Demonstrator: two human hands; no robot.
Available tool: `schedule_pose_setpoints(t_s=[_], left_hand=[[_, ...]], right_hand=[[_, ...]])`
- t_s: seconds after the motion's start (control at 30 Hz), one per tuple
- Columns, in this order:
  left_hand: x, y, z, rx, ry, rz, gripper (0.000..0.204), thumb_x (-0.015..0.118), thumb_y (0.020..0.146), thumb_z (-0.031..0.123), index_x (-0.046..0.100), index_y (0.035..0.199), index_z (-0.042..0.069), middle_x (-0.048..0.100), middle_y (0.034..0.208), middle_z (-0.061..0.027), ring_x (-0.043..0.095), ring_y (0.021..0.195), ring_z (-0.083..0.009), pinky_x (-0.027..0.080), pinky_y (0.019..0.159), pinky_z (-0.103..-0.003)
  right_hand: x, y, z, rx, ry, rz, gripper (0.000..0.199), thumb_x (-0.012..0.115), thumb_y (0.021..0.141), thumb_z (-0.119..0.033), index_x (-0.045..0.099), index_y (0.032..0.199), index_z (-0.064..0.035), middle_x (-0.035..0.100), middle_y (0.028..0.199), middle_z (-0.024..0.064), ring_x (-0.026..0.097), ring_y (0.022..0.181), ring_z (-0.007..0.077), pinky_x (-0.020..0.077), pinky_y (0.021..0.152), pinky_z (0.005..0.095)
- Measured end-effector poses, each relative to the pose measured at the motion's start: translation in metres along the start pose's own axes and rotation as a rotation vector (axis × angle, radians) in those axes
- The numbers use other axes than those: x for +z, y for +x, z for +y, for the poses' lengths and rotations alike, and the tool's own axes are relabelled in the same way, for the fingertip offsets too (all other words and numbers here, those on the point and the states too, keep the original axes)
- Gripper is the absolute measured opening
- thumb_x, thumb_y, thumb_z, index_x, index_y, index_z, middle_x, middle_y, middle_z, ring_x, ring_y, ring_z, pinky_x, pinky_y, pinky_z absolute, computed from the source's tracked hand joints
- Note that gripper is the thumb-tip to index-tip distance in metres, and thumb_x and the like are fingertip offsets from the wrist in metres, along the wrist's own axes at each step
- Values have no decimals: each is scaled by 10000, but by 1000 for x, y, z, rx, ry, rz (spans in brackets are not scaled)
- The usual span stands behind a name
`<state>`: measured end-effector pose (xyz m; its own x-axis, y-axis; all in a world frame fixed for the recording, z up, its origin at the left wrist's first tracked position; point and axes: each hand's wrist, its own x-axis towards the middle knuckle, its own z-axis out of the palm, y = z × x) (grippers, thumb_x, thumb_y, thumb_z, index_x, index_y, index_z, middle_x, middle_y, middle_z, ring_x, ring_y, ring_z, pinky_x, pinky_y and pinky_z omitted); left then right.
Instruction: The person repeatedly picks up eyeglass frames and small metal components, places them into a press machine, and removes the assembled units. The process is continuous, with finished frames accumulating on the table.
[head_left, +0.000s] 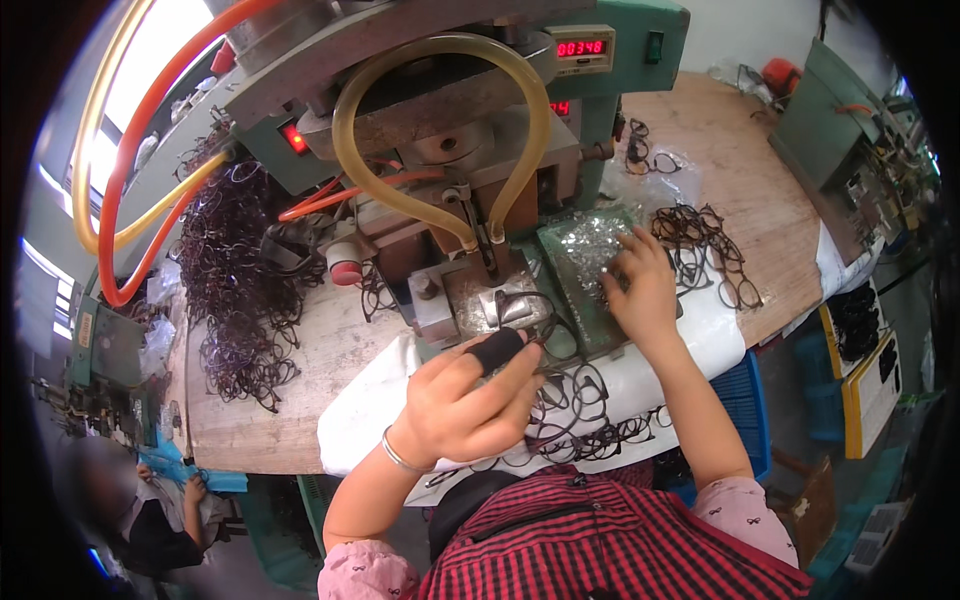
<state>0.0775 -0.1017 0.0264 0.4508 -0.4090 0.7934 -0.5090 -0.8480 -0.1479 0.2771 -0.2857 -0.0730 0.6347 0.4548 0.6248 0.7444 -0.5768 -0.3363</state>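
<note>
Checked apron point(625, 540); spectacle frame point(553, 315), likely light, best rim-held, is being pinched by left hand point(465, 402); right hand point(646, 292) half-curled, hold unclear.

Dark frame point(554, 318) — apron point(545, 545) red-black checked (sleeves point(368, 573) pink)

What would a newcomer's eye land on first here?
Probably the yellowish hose looping across the front of the press at top centre, then the tangled heap of dark eyeglass frames to its left. Below the press, the left hand holds an eyeglass frame; the right hand is at a green tray of shiny bits.
</note>
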Motion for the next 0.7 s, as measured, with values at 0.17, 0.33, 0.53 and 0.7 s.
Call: schedule_pose_setpoints(t_s=[0.17, 0.33, 0.53, 0.7], left_hand=[[6, 0, 1, 24, -2, -46, 235, 804, 764, 91, 593, 866, 71, 724, 991, -65, 665, 764, -180, 617, 667, -302], [6, -10, 4, -41, -21, -36, 190, 787, 780, 118, 630, 879, 73, 711, 1087, -69, 671, 813, -166, 621, 815, -332], [-12, -75, 16, -478, 388, 35, 265, 771, 769, 78, 692, 1021, 99, 702, 1093, -88, 671, 999, -270, 524, 889, -419], [-9, -117, -96, -1021, 531, 86, 233, 738, 805, 114, 622, 1000, 58, 661, 1024, -133, 609, 923, -356, 490, 834, -419]], right_hand=[[1, 6, -6, 92, 152, 51, 93, 682, 758, -91, 654, 835, -47, 673, 979, 112, 615, 992, 333, 493, 846, 414], [5, 5, 10, 112, 280, 93, 108, 650, 875, -90, 697, 941, -19, 687, 929, 138, 646, 890, 294, 501, 825, 379], [-20, -24, 7, 244, 424, 108, 68, 678, 835, 8, 709, 897, 10, 674, 847, 99, 632, 802, 199, 503, 744, 321], [-30, -13, -16, 341, 607, -17, 112, 720, 828, -9, 715, 936, 17, 685, 865, 76, 631, 796, 156, 507, 773, 270]])
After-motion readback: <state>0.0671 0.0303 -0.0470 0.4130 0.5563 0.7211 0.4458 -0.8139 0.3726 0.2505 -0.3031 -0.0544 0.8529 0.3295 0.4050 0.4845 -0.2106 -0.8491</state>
